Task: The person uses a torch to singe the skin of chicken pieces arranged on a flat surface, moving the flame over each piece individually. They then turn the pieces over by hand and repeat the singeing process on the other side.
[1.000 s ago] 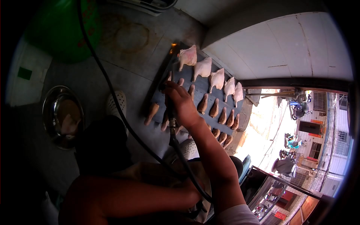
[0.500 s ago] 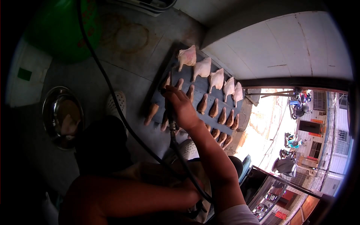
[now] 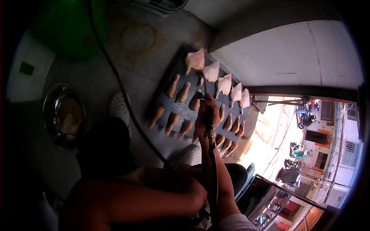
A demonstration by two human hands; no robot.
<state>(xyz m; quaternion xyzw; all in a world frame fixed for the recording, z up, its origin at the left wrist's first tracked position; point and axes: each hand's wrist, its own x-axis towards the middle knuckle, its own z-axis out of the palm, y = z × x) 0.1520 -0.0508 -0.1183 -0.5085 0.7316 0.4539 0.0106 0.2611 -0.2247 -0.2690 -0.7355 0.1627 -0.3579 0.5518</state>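
Bowl [image 3: 47, 115], far left: shiny round metal, 1 pale raw piece [image 3: 69, 125] inside. Above it, a green container [image 3: 73, 30] with a curved wall, partly in shadow. Black hose [image 3: 117, 79], flexible and smooth, runs down past a light perforated clog [image 3: 120, 106]. Left arm [image 3: 135, 200] lies across the lower view; its hand is too dark to read, grip cannot be told.

Centre: dark flat tray [image 3: 163, 98] on grey floor [image 3: 135, 71], holding 3 rows of poultry. The 2 nearer rows are drumsticks [image 3: 172, 122], tapered, brown at the thick ends and paler at the narrow ends. Far row: 5 broad leg pieces [image 3: 211, 72], cream to pink, smooth-skinned, wide at one end and narrow at the other.

Right hand [image 3: 208, 111]: grip narrow, fingers wrapped around the handle of a torch [image 3: 208, 133]. Torch is above the tray; its thin metal tube points up to the far row, tip near the 1st and 2nd leg pieces.

Right: off-white panelled wall [image 3: 285, 57], bright street with parked scooters [image 3: 306, 117].
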